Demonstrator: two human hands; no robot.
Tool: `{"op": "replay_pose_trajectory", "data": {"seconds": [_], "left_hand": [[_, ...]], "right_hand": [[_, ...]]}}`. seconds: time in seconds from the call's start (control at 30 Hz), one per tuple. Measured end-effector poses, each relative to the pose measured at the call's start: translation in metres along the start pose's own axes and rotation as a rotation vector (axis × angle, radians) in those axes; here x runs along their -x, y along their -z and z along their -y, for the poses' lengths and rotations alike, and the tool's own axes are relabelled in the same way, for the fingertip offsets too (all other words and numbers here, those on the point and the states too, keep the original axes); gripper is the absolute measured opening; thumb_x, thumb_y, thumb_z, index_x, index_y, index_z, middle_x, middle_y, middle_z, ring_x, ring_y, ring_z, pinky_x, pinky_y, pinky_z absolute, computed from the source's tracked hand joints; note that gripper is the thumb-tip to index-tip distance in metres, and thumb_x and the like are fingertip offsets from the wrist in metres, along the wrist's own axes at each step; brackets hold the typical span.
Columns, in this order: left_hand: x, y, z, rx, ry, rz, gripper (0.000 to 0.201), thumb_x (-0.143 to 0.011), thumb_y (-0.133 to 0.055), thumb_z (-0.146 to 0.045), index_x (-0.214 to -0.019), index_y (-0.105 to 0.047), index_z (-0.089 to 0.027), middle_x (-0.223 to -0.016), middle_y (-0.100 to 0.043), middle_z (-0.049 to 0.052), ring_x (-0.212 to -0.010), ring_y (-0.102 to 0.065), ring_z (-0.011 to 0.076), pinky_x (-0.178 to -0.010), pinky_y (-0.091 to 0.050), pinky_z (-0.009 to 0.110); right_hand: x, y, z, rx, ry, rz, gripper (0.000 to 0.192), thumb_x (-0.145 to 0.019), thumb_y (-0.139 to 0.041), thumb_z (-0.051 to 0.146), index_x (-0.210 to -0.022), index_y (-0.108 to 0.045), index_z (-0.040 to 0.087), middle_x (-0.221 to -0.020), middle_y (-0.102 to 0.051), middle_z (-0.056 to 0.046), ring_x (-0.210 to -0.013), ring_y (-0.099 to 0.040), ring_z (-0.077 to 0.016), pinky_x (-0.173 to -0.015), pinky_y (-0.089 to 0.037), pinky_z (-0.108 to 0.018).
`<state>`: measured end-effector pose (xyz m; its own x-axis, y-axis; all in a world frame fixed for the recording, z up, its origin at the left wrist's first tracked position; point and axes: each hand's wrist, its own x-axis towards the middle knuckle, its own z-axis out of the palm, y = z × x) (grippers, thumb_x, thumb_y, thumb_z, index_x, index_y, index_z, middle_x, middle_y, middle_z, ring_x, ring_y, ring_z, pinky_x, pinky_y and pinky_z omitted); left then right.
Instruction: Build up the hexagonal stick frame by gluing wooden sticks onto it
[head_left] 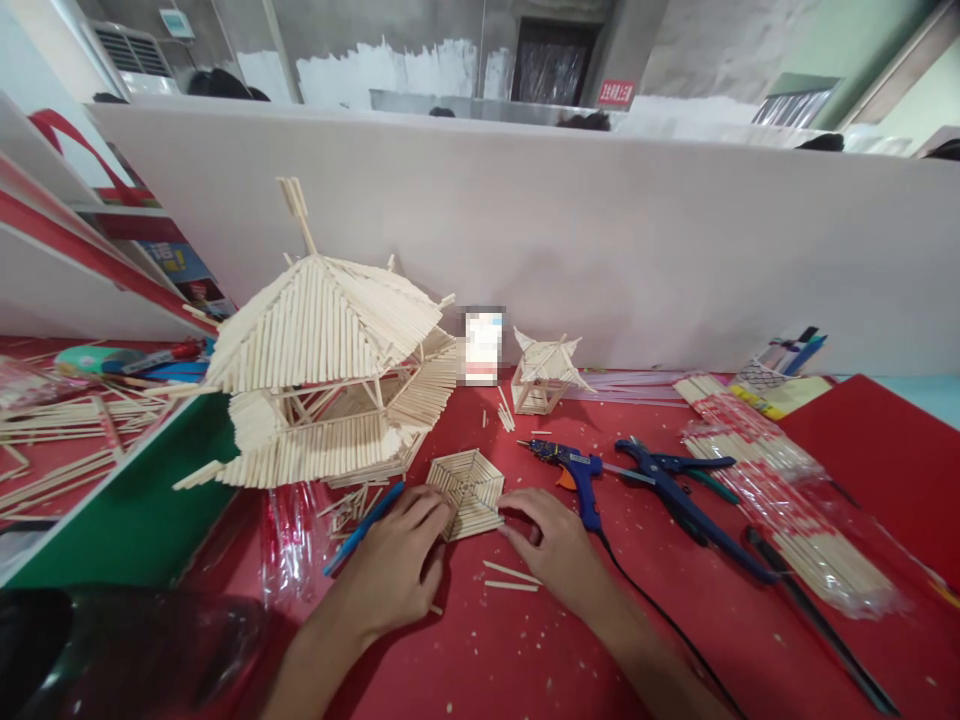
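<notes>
A small hexagonal panel of thin wooden sticks (469, 487), laid in rings like a web, is low over the red tabletop between my hands. My left hand (405, 560) has curled fingers on its left edge, and they cover part of that side. At the right edge, the bent fingers and thumb of my right hand (553, 548) grip the rim. Loose cut sticks (511, 585) lie just below the panel. Beside my left wrist is a blue pen-like tool (365, 527). A blue glue gun (574, 468) rests to the right of my right hand.
A large stick pavilion model (322, 380) stands at left, a smaller one (546, 375) at the back. Blue-handled cutters (675, 490) and bagged stick bundles (795, 510) lie right. The glue gun's cord passes my right forearm. A blurred lit screen (482, 348) leans against the white partition (600, 220).
</notes>
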<state>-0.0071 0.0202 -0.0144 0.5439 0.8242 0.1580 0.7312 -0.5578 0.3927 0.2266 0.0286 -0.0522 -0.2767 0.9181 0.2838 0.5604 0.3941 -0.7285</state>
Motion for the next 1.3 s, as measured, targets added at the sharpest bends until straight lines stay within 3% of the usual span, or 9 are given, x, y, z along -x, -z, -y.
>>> {"op": "replay_pose_trajectory", "data": {"seconds": [0.17, 0.67, 0.93, 1.13, 1.3], "left_hand": [[-0.001, -0.005, 0.003, -0.003, -0.006, -0.038, 0.031, -0.087, -0.049, -0.011, -0.114, -0.059, -0.022, -0.117, -0.064, 0.007, -0.116, -0.054, 0.0245, -0.099, -0.05, 0.042], [-0.003, -0.01, 0.01, -0.023, -0.015, -0.026, 0.028, -0.085, -0.052, -0.013, -0.111, -0.06, -0.021, -0.115, -0.065, 0.007, -0.117, -0.054, 0.0248, -0.097, -0.052, 0.04], [-0.003, -0.012, 0.01, -0.046, -0.028, -0.056, 0.028, -0.09, -0.053, -0.017, -0.118, -0.058, -0.021, -0.116, -0.066, 0.007, -0.117, -0.055, 0.0245, -0.098, -0.052, 0.039], [-0.004, -0.014, 0.012, -0.043, -0.038, -0.083, 0.023, -0.09, -0.054, -0.017, -0.112, -0.06, -0.02, -0.112, -0.067, 0.007, -0.114, -0.056, 0.0242, -0.096, -0.053, 0.038], [-0.004, -0.014, 0.012, -0.049, -0.053, -0.101, 0.023, -0.089, -0.054, -0.017, -0.111, -0.06, -0.019, -0.11, -0.067, 0.007, -0.113, -0.057, 0.0248, -0.094, -0.054, 0.039]], "right_hand": [[0.0, -0.001, 0.001, 0.007, 0.051, -0.009, 0.027, -0.084, -0.065, 0.013, -0.108, -0.07, 0.023, -0.12, -0.07, -0.009, -0.112, -0.065, -0.0248, -0.099, -0.052, -0.042], [-0.001, -0.004, -0.005, -0.025, 0.072, -0.005, 0.027, -0.085, -0.064, 0.013, -0.108, -0.072, 0.024, -0.108, -0.075, -0.007, -0.106, -0.068, -0.0235, -0.095, -0.056, -0.037], [-0.005, -0.001, 0.0, -0.082, -0.099, 0.012, 0.027, -0.08, -0.069, 0.014, -0.105, -0.074, 0.025, -0.109, -0.076, -0.006, -0.104, -0.07, -0.0251, -0.096, -0.055, -0.041], [-0.01, 0.006, 0.001, -0.171, -0.266, 0.063, 0.03, -0.076, -0.071, 0.013, -0.104, -0.075, 0.025, -0.108, -0.076, -0.003, -0.095, -0.071, -0.0231, -0.078, -0.059, -0.033], [-0.011, 0.007, 0.002, -0.214, -0.326, 0.087, 0.03, -0.078, -0.071, 0.014, -0.105, -0.075, 0.025, -0.11, -0.076, -0.003, -0.095, -0.07, -0.0229, -0.077, -0.056, -0.032]]}}
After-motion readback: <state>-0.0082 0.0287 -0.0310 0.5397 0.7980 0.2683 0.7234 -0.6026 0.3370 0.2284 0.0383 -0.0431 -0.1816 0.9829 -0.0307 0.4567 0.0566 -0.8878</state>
